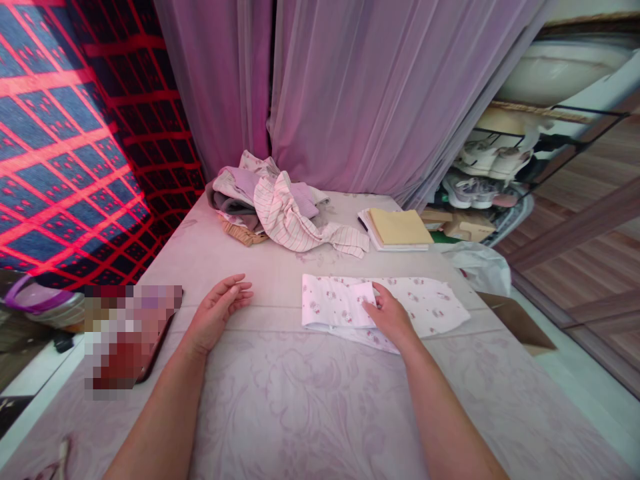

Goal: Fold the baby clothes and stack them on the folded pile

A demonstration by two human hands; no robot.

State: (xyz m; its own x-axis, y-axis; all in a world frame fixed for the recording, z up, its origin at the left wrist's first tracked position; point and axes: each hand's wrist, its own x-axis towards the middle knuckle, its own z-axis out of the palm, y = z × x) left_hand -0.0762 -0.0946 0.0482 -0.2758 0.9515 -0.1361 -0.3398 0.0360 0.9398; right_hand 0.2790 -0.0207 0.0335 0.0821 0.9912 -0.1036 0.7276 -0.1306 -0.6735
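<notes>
Clothes pile left of folded stack — garment before both.

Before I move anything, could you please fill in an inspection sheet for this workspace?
Surface: pale patterned tablecloth, a crease running across it.
Work things: white printed cloth, partly folded over itself.
Clutter: heaped clothes at the far side; yellow folded cloth topping a stack to their right; pixelated reddish object at the left.
Hands: left hand open, holding nothing; right hand at the printed cloth's folded edge, grip unclear.
Cables: none certain; thin pale strand at the near left, too blurred to identify.
Surroundings: purple curtain behind, red-checked fabric left, shoes right.
</notes>
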